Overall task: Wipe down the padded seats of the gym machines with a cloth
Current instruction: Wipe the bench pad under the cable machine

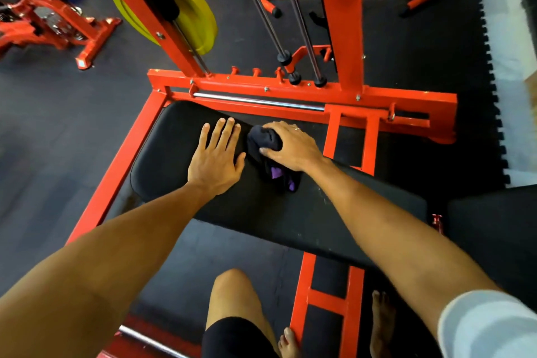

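Black padded vinyl seat (162, 160) on the orange-red steel machine frame (261, 87): we judge the wiping to be under way on this seat and not finished. The dark bunched cloth with purple patches (263, 139) lies on the seat near its far edge, about mid-length. We see no wet track, so we cannot tell which part is done. The other red machine (58, 26) at far left likely remains.

Right hand (293, 147) covers the cloth, fingers curled round the wad. Left hand (216, 158) rests flat on the seat just beside the cloth, fingers (223, 131) straight, grasping nothing. We read it as a brace.
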Tool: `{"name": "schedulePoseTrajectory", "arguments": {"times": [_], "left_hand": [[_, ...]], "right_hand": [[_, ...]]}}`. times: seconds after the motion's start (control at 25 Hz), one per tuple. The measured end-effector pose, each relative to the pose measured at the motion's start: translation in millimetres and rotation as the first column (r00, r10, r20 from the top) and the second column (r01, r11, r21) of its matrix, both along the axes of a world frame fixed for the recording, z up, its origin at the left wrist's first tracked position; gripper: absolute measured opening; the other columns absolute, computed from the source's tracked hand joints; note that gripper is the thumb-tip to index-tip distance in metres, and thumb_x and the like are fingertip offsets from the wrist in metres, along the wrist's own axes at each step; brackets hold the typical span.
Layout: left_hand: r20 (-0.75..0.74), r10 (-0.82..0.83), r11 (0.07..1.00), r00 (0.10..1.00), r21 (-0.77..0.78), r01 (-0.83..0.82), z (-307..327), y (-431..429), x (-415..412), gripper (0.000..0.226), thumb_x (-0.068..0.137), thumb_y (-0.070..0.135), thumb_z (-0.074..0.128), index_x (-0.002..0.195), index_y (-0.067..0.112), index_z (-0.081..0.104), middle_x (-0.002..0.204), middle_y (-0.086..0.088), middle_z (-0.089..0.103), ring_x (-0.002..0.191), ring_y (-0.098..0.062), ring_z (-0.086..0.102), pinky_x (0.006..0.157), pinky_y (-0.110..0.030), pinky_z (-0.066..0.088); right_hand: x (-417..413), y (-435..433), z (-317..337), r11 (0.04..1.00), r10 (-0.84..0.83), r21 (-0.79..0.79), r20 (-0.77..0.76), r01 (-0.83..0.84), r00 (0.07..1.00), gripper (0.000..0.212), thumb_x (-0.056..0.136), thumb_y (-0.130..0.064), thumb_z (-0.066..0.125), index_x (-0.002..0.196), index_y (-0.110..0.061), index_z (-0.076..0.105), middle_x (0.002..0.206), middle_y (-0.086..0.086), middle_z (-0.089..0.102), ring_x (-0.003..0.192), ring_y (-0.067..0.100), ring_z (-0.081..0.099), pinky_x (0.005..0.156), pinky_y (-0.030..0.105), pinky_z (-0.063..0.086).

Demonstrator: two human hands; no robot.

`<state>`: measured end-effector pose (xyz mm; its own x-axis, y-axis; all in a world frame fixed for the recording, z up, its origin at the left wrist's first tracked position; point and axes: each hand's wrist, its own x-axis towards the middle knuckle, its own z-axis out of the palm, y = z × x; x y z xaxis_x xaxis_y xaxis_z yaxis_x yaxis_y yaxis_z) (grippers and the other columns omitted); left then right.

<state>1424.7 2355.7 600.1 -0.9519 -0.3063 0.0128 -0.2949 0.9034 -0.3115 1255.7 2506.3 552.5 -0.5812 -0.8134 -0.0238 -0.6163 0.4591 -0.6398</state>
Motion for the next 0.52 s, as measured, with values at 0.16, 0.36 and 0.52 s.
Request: {"name": "schedulePoseTrajectory", "arguments": {"times": [0.16,0.36,0.52], "left_hand": [[-0.004,0.013,1.000,1.000,-0.005,-0.013,-1,2,-1,0.069,0.104,0.047,0.033,0.160,0.008,0.022,0.166,-0.014,0.021,0.155,-0.030,0.014,0.126,-0.053,0.009],[-0.001,0.013,1.000,1.000,-0.017,-0.013,-1,1,-1,0.070,0.103,0.048,0.032,0.160,0.008,0.021,0.167,-0.014,0.020,0.155,-0.030,0.014,0.126,-0.053,0.009],[-0.001,0.003,1.000,1.000,-0.016,-0.003,-1,1,-1,0.070,0.103,0.047,0.035,0.159,0.007,0.022,0.166,-0.015,0.021,0.154,-0.031,0.016,0.126,-0.053,0.011]], "right_hand": [[-37,75,-33,0.983,-0.050,0.182,0.155,0.021,0.987,0.076,0.070,-0.080,0.066,0.135,-0.045,0.044,0.140,-0.011,0.058,0.126,0.025,0.057,0.101,0.045,0.048],[-33,65,-22,0.988,-0.055,0.154,0.146,0.033,0.988,0.067,0.077,-0.068,0.072,0.135,-0.043,0.048,0.141,-0.010,0.059,0.128,0.027,0.057,0.101,0.042,0.045],[-10,7,4,0.997,0.004,0.079,0.063,-0.009,0.998,0.076,0.072,-0.076,0.070,0.135,-0.041,0.047,0.141,-0.010,0.057,0.127,0.028,0.055,0.099,0.044,0.045]]}}
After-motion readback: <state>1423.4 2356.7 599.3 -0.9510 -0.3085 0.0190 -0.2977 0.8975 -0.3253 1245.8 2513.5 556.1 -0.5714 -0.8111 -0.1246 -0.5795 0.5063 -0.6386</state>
